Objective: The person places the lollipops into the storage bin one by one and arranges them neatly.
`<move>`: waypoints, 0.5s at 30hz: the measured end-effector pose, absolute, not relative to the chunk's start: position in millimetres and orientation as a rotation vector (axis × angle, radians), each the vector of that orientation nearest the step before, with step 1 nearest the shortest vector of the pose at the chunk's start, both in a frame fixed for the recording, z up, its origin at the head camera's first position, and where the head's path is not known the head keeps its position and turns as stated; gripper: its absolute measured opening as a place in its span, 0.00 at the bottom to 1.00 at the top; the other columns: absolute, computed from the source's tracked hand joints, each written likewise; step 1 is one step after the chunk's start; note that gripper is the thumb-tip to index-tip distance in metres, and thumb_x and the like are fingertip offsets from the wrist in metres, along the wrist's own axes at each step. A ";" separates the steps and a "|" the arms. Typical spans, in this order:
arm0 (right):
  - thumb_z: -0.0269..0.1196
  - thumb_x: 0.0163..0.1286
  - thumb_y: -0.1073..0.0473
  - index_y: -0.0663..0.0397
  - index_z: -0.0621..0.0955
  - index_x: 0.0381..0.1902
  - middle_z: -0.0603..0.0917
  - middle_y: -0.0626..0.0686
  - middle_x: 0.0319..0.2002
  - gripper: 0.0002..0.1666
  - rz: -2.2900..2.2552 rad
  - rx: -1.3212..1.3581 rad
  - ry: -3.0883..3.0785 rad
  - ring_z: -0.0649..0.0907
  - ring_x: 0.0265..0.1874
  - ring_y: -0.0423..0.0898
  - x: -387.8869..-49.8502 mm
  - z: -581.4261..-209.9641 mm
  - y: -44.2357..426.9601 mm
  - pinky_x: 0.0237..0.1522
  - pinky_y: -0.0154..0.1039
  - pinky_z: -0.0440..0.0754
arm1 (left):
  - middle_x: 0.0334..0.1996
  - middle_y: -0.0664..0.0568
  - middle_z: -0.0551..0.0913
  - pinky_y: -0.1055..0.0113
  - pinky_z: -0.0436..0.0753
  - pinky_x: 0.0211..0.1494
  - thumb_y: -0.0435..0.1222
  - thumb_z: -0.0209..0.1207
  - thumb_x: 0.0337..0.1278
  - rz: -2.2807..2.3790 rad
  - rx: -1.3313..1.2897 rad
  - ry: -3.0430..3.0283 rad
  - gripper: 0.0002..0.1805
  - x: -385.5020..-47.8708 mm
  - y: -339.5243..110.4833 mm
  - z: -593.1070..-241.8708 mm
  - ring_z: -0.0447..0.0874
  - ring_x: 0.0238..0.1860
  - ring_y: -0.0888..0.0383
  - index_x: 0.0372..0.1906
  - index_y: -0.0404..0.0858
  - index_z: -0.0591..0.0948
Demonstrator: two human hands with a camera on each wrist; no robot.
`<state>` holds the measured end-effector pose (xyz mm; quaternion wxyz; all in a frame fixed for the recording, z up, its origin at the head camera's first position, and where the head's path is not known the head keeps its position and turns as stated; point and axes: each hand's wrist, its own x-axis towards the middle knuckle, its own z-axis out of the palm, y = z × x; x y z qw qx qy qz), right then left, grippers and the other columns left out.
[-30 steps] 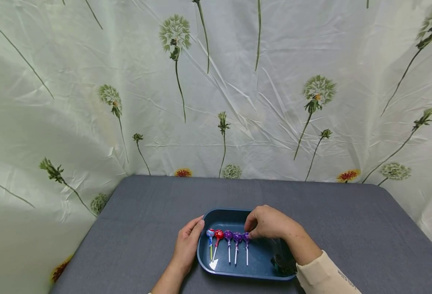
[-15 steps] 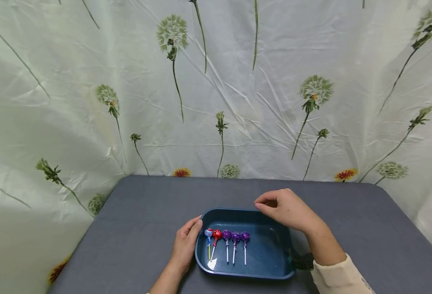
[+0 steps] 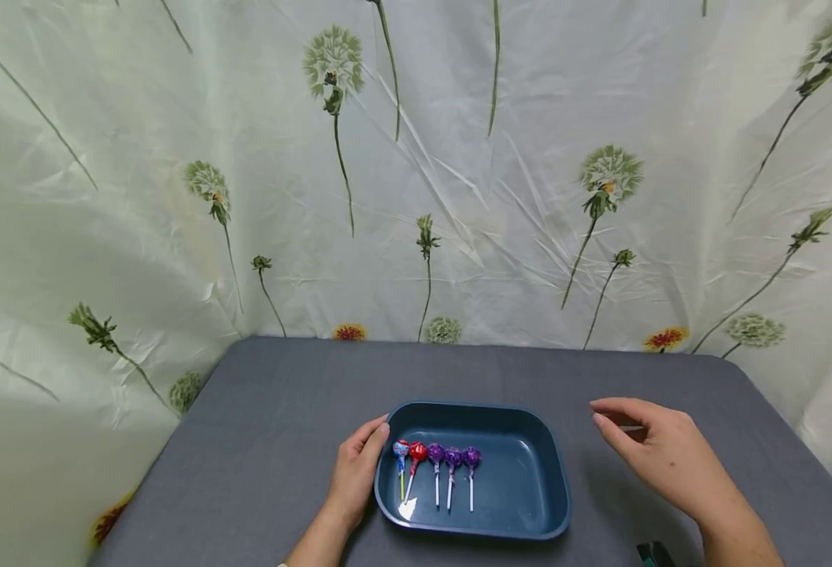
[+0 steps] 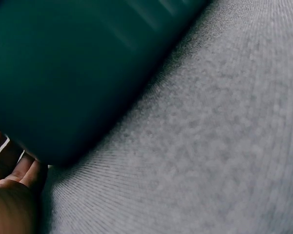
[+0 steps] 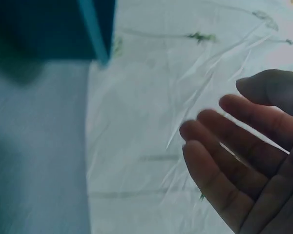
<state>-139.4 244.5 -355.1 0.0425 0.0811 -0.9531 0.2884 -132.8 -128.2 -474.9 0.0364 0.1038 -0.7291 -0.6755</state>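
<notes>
A dark blue tray (image 3: 515, 472) lies on the grey cloth, with a row of wrapped lollipops in its left half. From left to right they are a blue-and-red lollipop (image 3: 401, 449), a red lollipop (image 3: 417, 452) and three purple lollipops (image 3: 453, 456), heads toward the far side. My left hand (image 3: 354, 470) holds the tray's left end, thumb at the rim; the left wrist view has its fingers (image 4: 31, 170) against the outer wall. To the tray's right, my right hand (image 3: 663, 453) hovers with loosely bent fingers and nothing in it. Its separated fingertips (image 5: 190, 129) show in the right wrist view.
Grey cloth (image 3: 302, 394) covers the table around the tray. A pale curtain (image 3: 387, 276) printed with dandelions hangs behind the table's far edge. A dark band (image 3: 652, 554) shows near my right wrist.
My right hand has let go of the rightmost purple lollipop, risen over the tray's far right corner and moved right, clear of the tray. The left hand and the lollipops stay put.
</notes>
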 end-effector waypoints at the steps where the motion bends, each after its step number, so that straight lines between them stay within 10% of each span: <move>1: 0.64 0.74 0.47 0.46 0.86 0.57 0.89 0.55 0.51 0.18 0.860 0.226 -2.918 0.90 0.41 0.49 -137.9 -357.9 250.0 0.37 0.40 0.89 | 0.66 0.41 0.80 0.45 0.70 0.76 0.46 0.54 0.76 -2.075 0.309 -2.234 0.24 -133.1 -127.6 -474.3 0.74 0.71 0.42 0.65 0.36 0.80; 15: 0.64 0.73 0.45 0.61 0.68 0.74 0.66 0.72 0.73 0.40 0.649 0.292 -2.922 0.66 0.70 0.73 -150.7 -397.2 252.2 0.62 0.76 0.66 | 0.68 0.45 0.80 0.58 0.74 0.75 0.47 0.55 0.75 -1.981 0.184 -2.335 0.26 -137.8 -141.9 -464.0 0.74 0.71 0.46 0.69 0.39 0.77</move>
